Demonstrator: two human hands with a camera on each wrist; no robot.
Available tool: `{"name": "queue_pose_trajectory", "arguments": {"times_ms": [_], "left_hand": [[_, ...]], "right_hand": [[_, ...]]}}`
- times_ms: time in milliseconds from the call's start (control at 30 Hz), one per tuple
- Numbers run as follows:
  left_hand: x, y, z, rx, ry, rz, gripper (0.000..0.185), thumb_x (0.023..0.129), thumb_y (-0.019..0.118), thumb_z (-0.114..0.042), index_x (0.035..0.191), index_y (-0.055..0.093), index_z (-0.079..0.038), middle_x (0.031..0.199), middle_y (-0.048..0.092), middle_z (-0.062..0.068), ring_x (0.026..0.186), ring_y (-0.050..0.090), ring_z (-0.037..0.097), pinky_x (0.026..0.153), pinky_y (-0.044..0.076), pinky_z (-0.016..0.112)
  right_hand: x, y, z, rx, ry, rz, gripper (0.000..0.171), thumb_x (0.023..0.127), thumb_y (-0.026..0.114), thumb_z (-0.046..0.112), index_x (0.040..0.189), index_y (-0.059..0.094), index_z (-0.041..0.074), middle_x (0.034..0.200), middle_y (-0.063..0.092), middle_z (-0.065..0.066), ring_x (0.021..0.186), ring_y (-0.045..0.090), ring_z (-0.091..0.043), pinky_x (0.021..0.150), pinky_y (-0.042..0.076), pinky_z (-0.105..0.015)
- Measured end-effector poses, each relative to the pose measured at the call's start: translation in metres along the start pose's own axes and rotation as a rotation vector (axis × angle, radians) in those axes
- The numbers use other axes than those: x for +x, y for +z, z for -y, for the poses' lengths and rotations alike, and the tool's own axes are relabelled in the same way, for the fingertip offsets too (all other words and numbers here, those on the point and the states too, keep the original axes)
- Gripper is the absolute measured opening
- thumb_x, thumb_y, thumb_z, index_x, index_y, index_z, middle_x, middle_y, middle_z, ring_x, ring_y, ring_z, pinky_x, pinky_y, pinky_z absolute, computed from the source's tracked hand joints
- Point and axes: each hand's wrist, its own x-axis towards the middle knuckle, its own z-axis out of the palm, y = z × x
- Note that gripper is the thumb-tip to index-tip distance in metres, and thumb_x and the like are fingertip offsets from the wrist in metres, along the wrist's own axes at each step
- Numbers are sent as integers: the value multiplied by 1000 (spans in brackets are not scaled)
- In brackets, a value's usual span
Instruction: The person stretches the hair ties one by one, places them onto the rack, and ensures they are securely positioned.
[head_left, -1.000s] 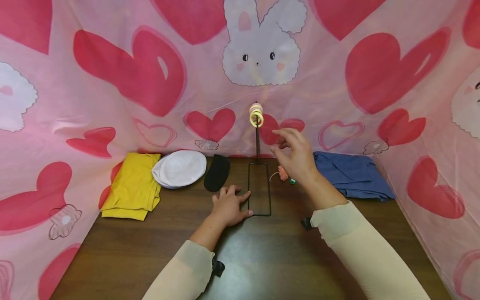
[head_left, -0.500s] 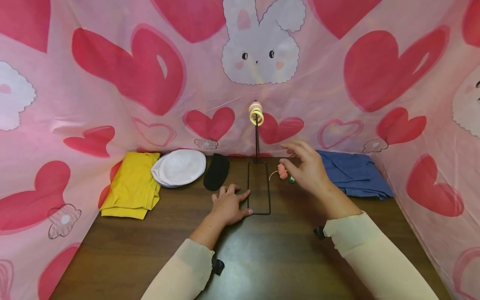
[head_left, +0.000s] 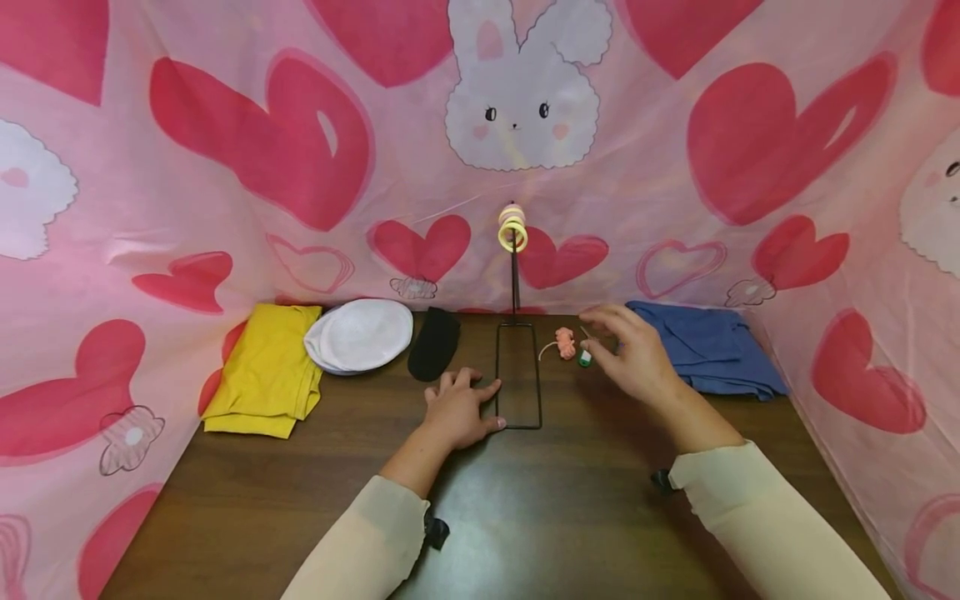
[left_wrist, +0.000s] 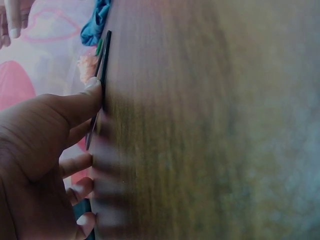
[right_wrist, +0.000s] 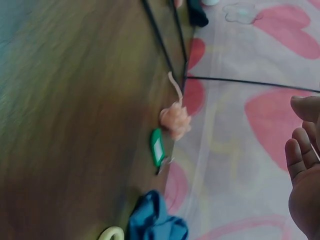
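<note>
My left hand (head_left: 459, 412) rests on the table, its thumb and index fingertip on the left side of the rectangular base of a black wire stand (head_left: 539, 375). In the left wrist view, the thumb lies along the thin black base rod (left_wrist: 107, 50), fingers spread. Yellow and pink rings (head_left: 513, 235) hang at the top of the stand's upright. My right hand (head_left: 633, 354) hovers, loosely bent and holding nothing, just right of a green key tag (head_left: 585, 357). Left of the tag lies a knobbly coral-pink thing (head_left: 565, 343) with a cord tail.
Folded blue cloth (head_left: 708, 350) lies at the right, with a pale yellow ring (right_wrist: 112, 234) near it. Left of the stand are a black cloth item (head_left: 434, 344), a white round cap-like thing (head_left: 360, 336) and folded yellow cloth (head_left: 262, 371). A printed curtain (head_left: 420, 192) stands behind.
My right hand has moved away from beside the rings, down and to the right, toward the green key tag. The left hand has stayed at the stand's base.
</note>
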Motion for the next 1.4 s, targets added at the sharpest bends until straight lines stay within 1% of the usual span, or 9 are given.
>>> {"name": "queue_pose_trajectory", "arguments": {"times_ms": [100,200,400,567,833,1000,1133,1267,1400], "left_hand": [[0,0,0,-3,2,-4,71,89,74,-61,153,52,-38,154,42,5,137,36,36,96,30,60],[0,0,0,1,3,-4,71,89,74,-61,153,52,-38,154,42,5,137,36,36,96,31,59],[-1,-1,-1,2,-2,0,72,89,74,-61,153,52,-38,154,42,5,137,36,36,95,31,59],[-1,-2,-2,7,-11,11,71,89,73,-62,153,51,-39,154,41,4,138,35,35,95,31,58],[-2,-3,-2,-1,-21,20,72,89,73,-61,154,50,-39,155,40,4,139,34,35,96,30,58],[-1,-3,-2,-8,-16,22,72,90,73,-60,154,51,-38,155,40,4,138,34,35,96,30,59],[-1,-2,-1,-2,-12,19,72,90,73,-61,154,50,-38,155,41,4,139,34,35,96,30,59],[-2,-3,-2,3,-8,17,72,90,72,-61,154,51,-38,155,40,4,138,34,35,96,30,59],[-2,-2,-1,6,-5,17,72,90,72,-62,154,51,-38,155,40,4,138,34,35,95,31,59]], "right_hand": [[-9,-3,-6,-36,28,30,40,85,84,2,123,73,9,120,68,-6,92,66,-22,75,54,-45],[-19,-6,-11,-58,58,58,40,85,84,4,124,73,10,120,68,-6,93,66,-22,77,54,-45],[-36,-13,-21,-71,113,102,39,88,83,6,125,72,10,122,67,-7,97,69,-28,81,56,-51],[-50,-18,-30,-78,131,128,39,88,83,6,125,72,9,121,67,-8,96,68,-34,78,56,-52],[-66,-24,-40,-97,165,166,39,88,83,6,125,72,9,121,67,-7,97,67,-31,79,55,-50],[-75,-30,-47,-119,179,191,40,86,84,6,124,72,7,122,67,-7,102,67,-29,79,55,-51],[-82,-35,-53,-138,189,216,42,85,85,6,124,72,7,123,67,-8,109,65,-31,85,52,-53],[-89,-37,-59,-150,206,262,46,81,87,6,125,71,5,124,68,-14,116,61,-40,93,45,-59],[-94,-41,-65,-157,239,324,50,78,89,7,124,71,4,123,69,-18,117,60,-46,97,42,-62]]}}
